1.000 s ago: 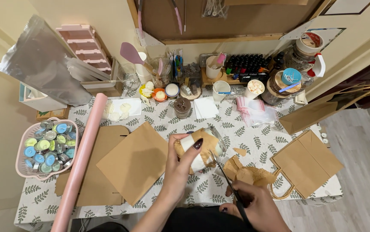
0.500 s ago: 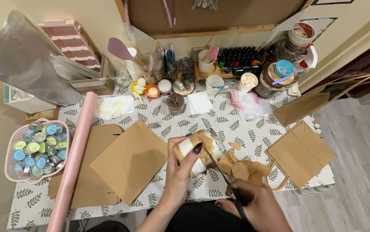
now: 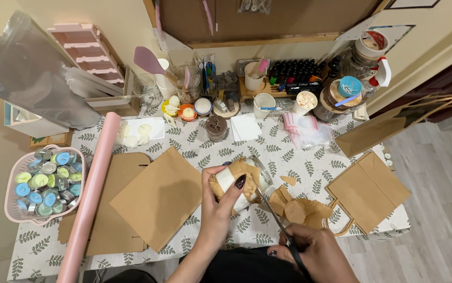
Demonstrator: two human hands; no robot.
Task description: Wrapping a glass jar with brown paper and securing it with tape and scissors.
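Note:
My left hand (image 3: 221, 202) grips a small glass jar (image 3: 239, 181) partly wrapped in brown paper, held tilted above the leaf-patterned tablecloth (image 3: 194, 141). My right hand (image 3: 315, 251) holds dark scissors (image 3: 273, 212), their blades pointing up and left toward the jar's lower right side. Brown paper offcuts (image 3: 297, 207) lie just right of the jar.
A flat brown paper sheet (image 3: 155, 196) and a pink paper roll (image 3: 89, 199) lie left. A pink basket of small tins (image 3: 45, 183) sits at far left. Folded brown bags (image 3: 367, 188) rest right. Cups, bottles and craft tools crowd the back edge.
The jar has shifted slightly up and left in my left hand, and the view has tipped downward. The scissors stay beside the jar.

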